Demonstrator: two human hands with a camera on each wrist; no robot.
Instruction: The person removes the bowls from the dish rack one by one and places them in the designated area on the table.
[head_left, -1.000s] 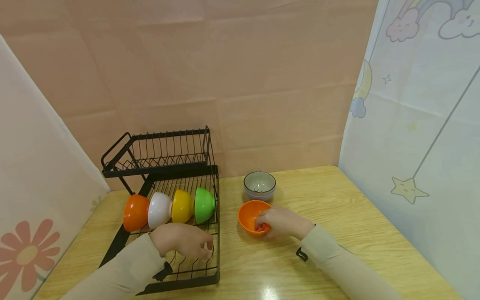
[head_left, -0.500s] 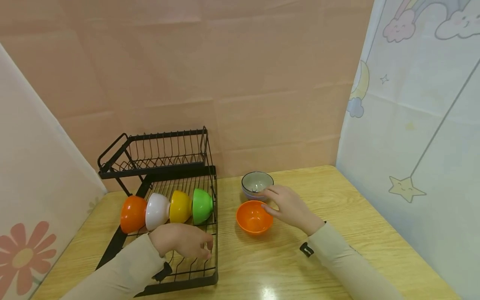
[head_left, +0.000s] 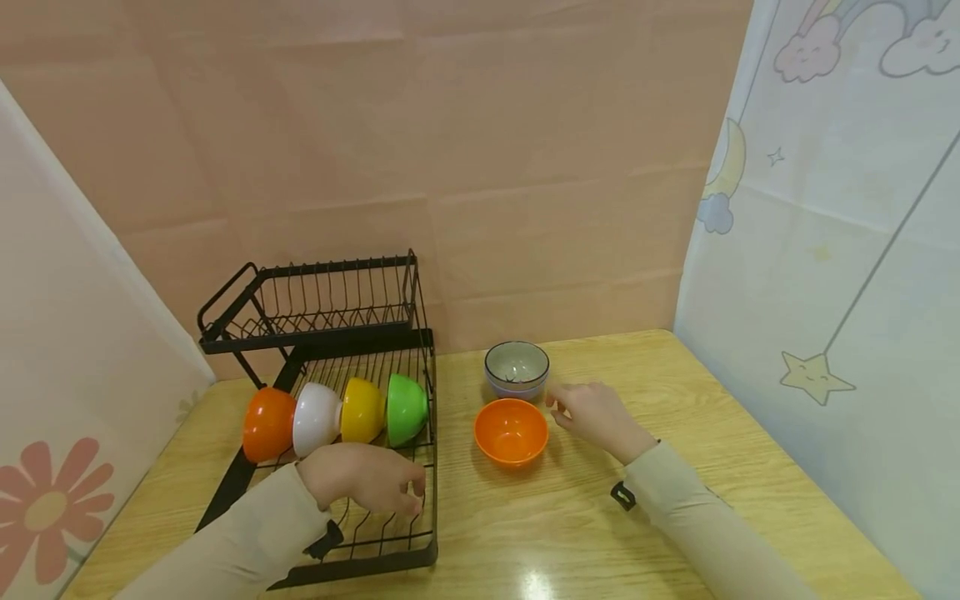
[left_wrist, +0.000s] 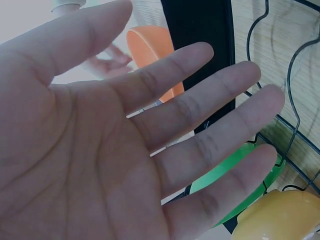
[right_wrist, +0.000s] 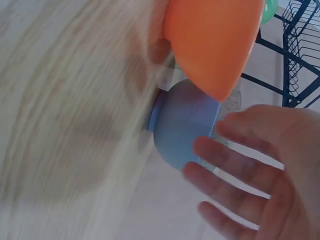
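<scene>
An orange bowl (head_left: 512, 433) stands upright on the table, with a grey bowl (head_left: 517, 377), lavender-blue outside, just behind it. My right hand (head_left: 596, 417) hovers to the right of both bowls and holds nothing. Loosely bent fingers (right_wrist: 220, 185) show beside the blue-grey bowl (right_wrist: 182, 125) in the right wrist view. Over the front of a black dish rack (head_left: 360, 569) is my left hand (head_left: 367, 479). Its palm (left_wrist: 80, 160) is bare in the left wrist view, with the fingers spread and nearly straight.
On the rack's lower level, orange (head_left: 268, 425), white (head_left: 317, 419), yellow (head_left: 362, 411) and green (head_left: 407, 410) bowls lean sideways in a row. An upper wire shelf (head_left: 330, 337) stands behind them. Cloth walls enclose the table (head_left: 600, 525).
My right hand has come out of the orange bowl on the table and moved to its right, passing near the grey bowl. The left hand has stayed over the rack.
</scene>
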